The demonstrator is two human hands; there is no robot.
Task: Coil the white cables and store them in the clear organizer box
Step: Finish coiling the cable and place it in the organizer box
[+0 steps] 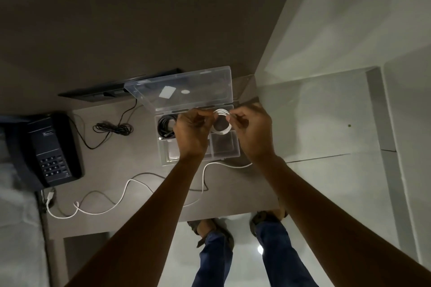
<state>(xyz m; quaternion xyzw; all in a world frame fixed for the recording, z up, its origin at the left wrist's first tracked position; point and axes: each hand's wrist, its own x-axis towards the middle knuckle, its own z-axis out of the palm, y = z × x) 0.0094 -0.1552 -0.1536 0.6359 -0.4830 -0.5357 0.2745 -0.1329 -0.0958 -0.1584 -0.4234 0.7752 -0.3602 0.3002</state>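
A clear organizer box (229,154) lies open on the grey table, its lid (186,87) leaning back. My left hand (192,131) and my right hand (253,133) hover over the box, both pinching a small white cable coil (222,122) held above the right-hand compartments. A coiled black cable (165,124) rests in the box's back-left compartment. A second white cable (121,196) sprawls loose across the table's front, running from the left edge toward the box's near side.
A black desk telephone (46,149) stands at the left, its thin black cord (112,128) bundled between phone and box. A dark flat panel (116,89) lies behind the box. A glossy white wall (326,100) borders the right. My legs and sandals show below the table edge.
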